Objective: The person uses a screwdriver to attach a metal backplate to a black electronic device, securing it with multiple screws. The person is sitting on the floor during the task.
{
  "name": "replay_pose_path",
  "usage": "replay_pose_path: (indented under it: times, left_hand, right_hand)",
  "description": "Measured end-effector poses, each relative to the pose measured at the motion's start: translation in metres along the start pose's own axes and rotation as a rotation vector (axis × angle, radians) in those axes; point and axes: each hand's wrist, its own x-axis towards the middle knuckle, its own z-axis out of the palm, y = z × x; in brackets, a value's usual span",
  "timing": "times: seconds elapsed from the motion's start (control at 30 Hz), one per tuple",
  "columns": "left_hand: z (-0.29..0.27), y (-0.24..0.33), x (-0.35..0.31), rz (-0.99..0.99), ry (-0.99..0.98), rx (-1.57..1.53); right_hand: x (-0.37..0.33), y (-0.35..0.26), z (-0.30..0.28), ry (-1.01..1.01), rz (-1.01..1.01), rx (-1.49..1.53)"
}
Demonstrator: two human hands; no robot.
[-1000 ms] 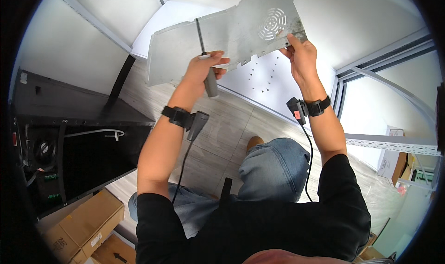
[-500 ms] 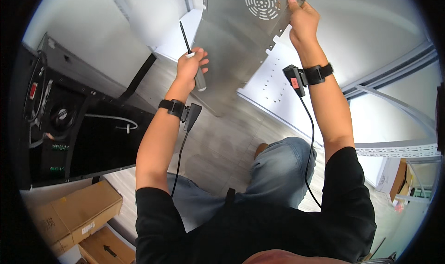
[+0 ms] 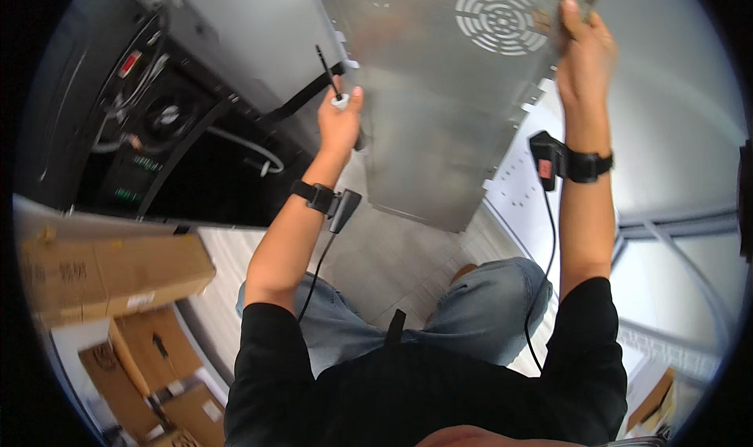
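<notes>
Right hand (image 3: 584,63) pinching panel (image 3: 431,102) by its far right corner, near vent (image 3: 502,19). Panel's between hands, right of cabinet (image 3: 227,180). Left hand (image 3: 340,129) fingers wrapped round screwdriver (image 3: 340,100); can't tell if they touch panel.

The bare left hand (image 3: 340,124) is curled into a closed grip, left thumb (image 3: 357,98) pointing forward; the bare left forearm (image 3: 284,247) slants inward toward it. The bare right hand (image 3: 587,61) reaches farther forward, pinching, right thumb (image 3: 571,16) extended, above a nearly straight bare right forearm (image 3: 585,227). Both arms stretch out, well apart.
</notes>
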Motion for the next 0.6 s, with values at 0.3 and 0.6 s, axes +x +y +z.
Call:
replay_pose_path:
  times: [0.3,0.6]
  left_hand:
    - [-0.057,0.023,-0.056,0.201,0.18,0.101]
    - [-0.1,0.049,-0.122,0.357,0.379,0.158]
  right_hand:
    - [0.036,0.017,0.009,-0.224,0.135,0.147]
    - [0.025,0.001,0.048,-0.58,0.277,0.423]
